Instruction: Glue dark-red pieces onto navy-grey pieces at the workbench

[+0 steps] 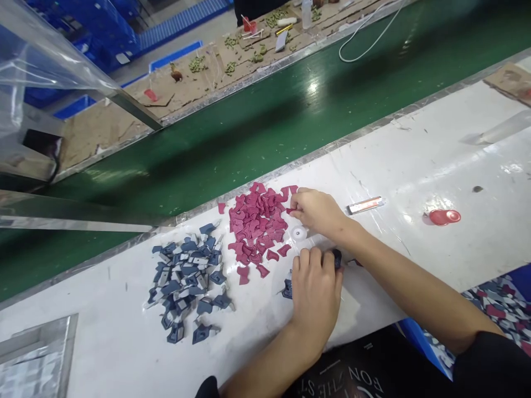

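Note:
A pile of dark red flat pieces (259, 221) lies on the white table in front of me. To its left is a heap of dark blue and grey parts (186, 276). My right hand (315, 210) reaches to the red pile's right edge, its fingers pinched on a red piece (291, 211). Lower down, my left hand (316, 287) rests with curled fingers over dark blue parts; one blue part (287, 288) shows at its left side, and a dark object (337, 258) shows by its fingertips. A small clear round dish (298, 233) sits between the hands.
A red and white packet (365, 205) and a red round-ended item (444, 217) lie to the right on the white table (415, 166). Beyond runs a green conveyor belt (249, 116). A bin of mixed pieces (498, 309) stands at lower right, a metal-edged tray (37, 354) at lower left.

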A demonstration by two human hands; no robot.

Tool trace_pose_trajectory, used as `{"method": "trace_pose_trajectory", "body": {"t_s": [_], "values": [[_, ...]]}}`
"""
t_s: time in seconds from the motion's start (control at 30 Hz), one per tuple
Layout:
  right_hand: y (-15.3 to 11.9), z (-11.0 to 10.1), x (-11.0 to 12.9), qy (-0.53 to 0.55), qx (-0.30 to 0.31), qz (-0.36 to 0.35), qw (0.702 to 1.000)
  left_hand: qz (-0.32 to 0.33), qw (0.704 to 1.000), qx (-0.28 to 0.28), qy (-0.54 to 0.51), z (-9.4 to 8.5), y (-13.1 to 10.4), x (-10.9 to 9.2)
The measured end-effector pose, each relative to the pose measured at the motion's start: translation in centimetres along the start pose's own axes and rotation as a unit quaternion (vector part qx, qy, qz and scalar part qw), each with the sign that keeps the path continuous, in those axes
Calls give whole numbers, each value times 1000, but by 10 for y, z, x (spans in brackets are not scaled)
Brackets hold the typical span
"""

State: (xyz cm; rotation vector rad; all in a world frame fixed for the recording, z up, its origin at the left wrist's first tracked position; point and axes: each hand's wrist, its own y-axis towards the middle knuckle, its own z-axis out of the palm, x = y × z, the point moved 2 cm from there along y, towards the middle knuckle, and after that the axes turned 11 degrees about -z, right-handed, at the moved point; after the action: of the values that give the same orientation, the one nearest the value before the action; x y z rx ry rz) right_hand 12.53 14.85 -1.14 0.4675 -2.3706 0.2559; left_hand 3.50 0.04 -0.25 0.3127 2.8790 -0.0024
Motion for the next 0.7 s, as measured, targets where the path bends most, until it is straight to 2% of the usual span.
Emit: {"method": "trace_pose_trajectory", "body": {"t_s": [0.07, 0.13, 0.27, 0.4, 0.5, 0.6, 0.7], "values": [[-8, -10, -4, 26, -9, 8, 1000, -2, 1000, -2, -11, 0, 0, 2], [-24, -25, -9, 107, -37, 30, 993, -3, 1000, 1, -19, 0, -1, 3], [-77, -52, -22, 295, -140, 67, 943, 2, 999, 12, -33, 1, 0, 4], [-130, -57, -28, 273, -154, 118, 942, 3, 999, 20, -45, 4, 1, 1], [-154, -49, -30, 258, -143, 157, 943, 3, 999, 29, -45, 1, -1, -2], [-157, -43, -31, 217, -134, 164, 953, 7, 997, 30, -66, -9, -10, -1], [-137, -39, -29, 162, -114, 134, 971, 2, 994, 23, -103, -24, -22, 11]]}}
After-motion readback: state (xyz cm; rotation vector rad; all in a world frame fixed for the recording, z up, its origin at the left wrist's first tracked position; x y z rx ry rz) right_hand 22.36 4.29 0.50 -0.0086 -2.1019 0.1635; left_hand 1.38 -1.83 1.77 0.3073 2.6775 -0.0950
